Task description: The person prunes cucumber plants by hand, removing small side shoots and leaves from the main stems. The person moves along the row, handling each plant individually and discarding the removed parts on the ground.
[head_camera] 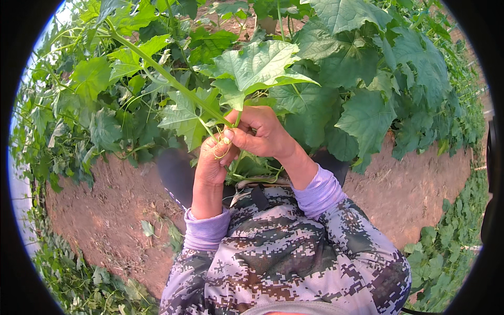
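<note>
A thick green vine stem runs down from the upper left to both of my hands, which meet in front of my body. My right hand pinches the stem near its lower end with thumb and forefinger. Just below and to the left, my left hand is closed on the thin stalks and curled tendrils at that same spot, its fingertips partly hidden. A broad lobed leaf stands above my right hand, and another leaf spreads left of the stem.
Dense leafy vines fill the area ahead, left and right. Bare brown soil lies on both sides of me, with a few cut or fallen leaves at left. More low plants grow behind me. A dark-clad knee shows beside my left hand.
</note>
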`<state>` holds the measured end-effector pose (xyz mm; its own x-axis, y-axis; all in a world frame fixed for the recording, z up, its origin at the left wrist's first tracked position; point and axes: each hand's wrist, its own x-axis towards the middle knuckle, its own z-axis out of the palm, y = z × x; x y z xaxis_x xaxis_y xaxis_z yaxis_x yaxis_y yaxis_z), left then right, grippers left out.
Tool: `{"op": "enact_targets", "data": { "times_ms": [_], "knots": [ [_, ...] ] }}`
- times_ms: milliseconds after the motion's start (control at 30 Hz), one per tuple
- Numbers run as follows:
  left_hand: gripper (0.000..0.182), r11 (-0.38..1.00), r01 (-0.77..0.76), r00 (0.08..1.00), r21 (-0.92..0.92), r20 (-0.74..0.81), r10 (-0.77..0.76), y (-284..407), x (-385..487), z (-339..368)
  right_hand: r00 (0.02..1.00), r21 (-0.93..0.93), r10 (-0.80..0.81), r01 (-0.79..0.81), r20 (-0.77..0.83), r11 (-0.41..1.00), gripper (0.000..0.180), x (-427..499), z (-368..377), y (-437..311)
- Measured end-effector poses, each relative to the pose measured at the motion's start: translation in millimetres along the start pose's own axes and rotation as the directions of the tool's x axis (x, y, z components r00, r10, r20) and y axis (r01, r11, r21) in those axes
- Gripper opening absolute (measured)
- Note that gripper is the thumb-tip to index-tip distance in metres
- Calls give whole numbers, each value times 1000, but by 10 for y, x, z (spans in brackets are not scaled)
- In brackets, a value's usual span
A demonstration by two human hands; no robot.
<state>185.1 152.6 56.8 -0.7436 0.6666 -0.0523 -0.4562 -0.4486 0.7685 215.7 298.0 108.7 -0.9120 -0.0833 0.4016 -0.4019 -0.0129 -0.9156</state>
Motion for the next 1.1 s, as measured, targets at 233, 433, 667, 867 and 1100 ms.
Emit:
{"op": "enact_targets", "data": {
  "times_ms": [233, 433, 667, 867, 1100],
  "knots": [
    [22, 999, 12, 1000, -37, 21, -11, 28, -15, -126, 981, -212, -191, 190, 20, 959, 13, 23, -21, -17],
    [14, 995, -103, 992, -13, -73, 101, -44, 48, -202, 970, 193, 242, -237, -2, 952, 29, -9, -34, -59],
    [43, -39, 213, 898, 976, -179, 402, 519, -32, -27, 942, 311, 285, -221, -177, 924, 30, 15, -118, 91],
    [52, 549, -393, 858, 738, 79, 508, 887, 152, 623, 958, 247, 258, -222, -127, 943, 28, 116, -72, 26],
    [20, 761, -327, 877, 560, -121, 465, 789, 330, 778, 981, -577, 195, -155, 7, 802, 24, 16, -196, -503]
  ]
}}
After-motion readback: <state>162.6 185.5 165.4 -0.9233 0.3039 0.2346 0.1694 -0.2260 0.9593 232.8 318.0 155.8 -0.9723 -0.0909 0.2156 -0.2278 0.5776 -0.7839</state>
